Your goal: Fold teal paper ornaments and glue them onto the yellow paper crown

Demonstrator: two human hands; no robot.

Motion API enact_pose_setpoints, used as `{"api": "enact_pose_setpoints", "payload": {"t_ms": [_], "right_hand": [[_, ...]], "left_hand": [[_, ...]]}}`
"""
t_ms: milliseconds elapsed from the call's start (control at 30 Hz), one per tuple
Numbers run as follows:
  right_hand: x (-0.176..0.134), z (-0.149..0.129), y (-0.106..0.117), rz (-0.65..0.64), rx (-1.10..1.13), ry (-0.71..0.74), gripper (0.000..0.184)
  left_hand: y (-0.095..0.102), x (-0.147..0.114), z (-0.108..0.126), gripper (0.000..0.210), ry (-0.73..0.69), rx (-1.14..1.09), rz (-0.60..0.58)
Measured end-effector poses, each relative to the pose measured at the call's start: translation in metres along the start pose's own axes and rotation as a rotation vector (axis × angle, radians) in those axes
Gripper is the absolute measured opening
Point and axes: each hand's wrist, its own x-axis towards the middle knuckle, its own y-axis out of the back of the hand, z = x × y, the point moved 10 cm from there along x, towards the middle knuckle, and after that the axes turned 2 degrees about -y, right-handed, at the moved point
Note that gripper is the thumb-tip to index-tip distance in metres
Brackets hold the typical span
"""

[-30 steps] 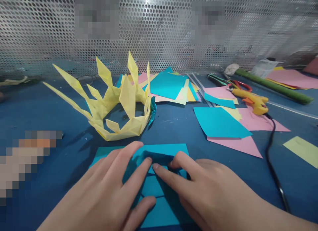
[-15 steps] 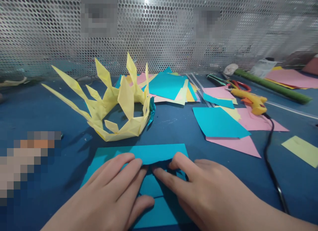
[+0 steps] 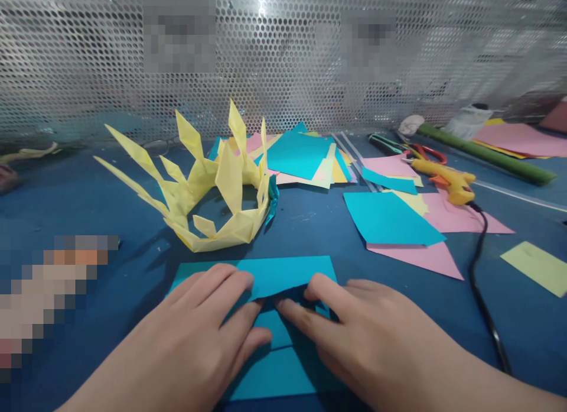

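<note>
The left hand (image 3: 199, 317) and right hand (image 3: 354, 329) rested on the blue sheet (image 3: 274, 373) on the table (image 3: 305, 226); whether either grip pinched its flap (image 3: 287, 273) was unclear. Careful alignment before creasing seemed best.

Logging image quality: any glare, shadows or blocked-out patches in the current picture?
Head view: bright glare at top centre, on or behind the perforated mesh; head view: shadows on the table to the lower left of the yellow paper crown and on the blue sheet beside the right hand; head view: pixelated blocks cover one patch at picture left and two over the mesh.
</note>
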Motion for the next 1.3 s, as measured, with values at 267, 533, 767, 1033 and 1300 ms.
{"api": "enact_pose_setpoints", "payload": {"t_ms": [267, 533, 767, 1033, 1300], "right_hand": [[0.002, 0.01, 0.02, 0.163, 0.147, -0.039, 0.026], [0.006, 0.028, 0.008, 0.095, 0.355, -0.134, 0.017], [0.008, 0.039, -0.003, -0.015, 0.565, -0.244, 0.013], [0.008, 0.039, -0.018, -0.082, 0.602, -0.341, 0.024], [0.011, 0.039, -0.008, -0.094, 0.684, -0.378, 0.021]], "left_hand": [[0.007, -0.002, -0.001, 0.038, -0.036, -0.121, 0.09], [0.012, 0.007, 0.006, 0.047, -0.068, -0.139, 0.096], [0.002, 0.003, 0.002, 0.037, -0.043, -0.317, 0.008], [0.01, 0.012, 0.002, 0.033, -0.003, -0.223, 0.01], [0.0, 0.02, -0.024, 0.014, 0.179, -0.237, -0.138]]}}
